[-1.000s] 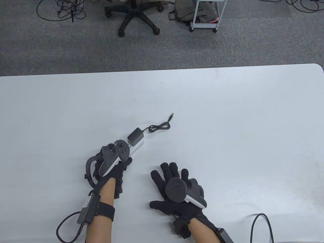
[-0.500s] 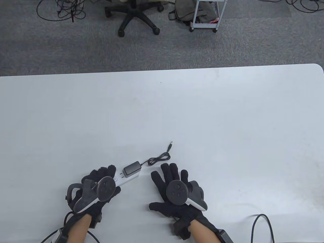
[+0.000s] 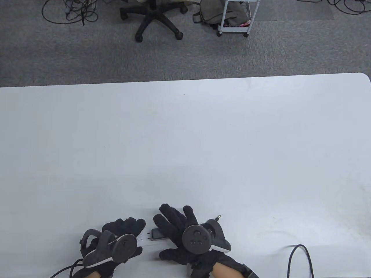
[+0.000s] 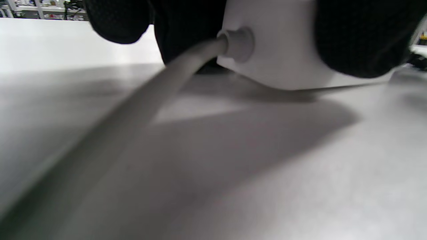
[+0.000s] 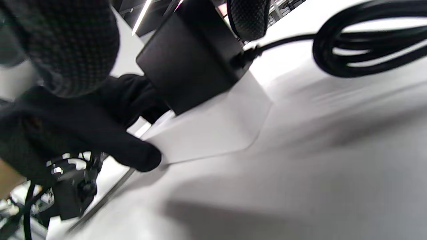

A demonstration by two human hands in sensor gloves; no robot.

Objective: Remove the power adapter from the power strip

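Adapter: the small black box-shaped power adapter (image 3: 158,234) sits near the table's close edge, between the two hands. Its two metal prongs show at 9 o'clock, so it looks partly out.
Strip: the long white plastic power strip (image 3: 142,238) lies flat, running from 9 to 3 o'clock under the adapter.
Right hand: the right hand (image 3: 176,231) in a black glove covers the adapter, with fingers (image 5: 248,16) curled on its sides, holding it.
Left hand: the left hand (image 3: 121,234) wraps around the strip's 9 o'clock end, holding it down.
Cord: the adapter's thin black bundled cord (image 5: 363,46) trails off at 3 o'clock.
Next pull: I think toward 3 o'clock, away from the left hand.
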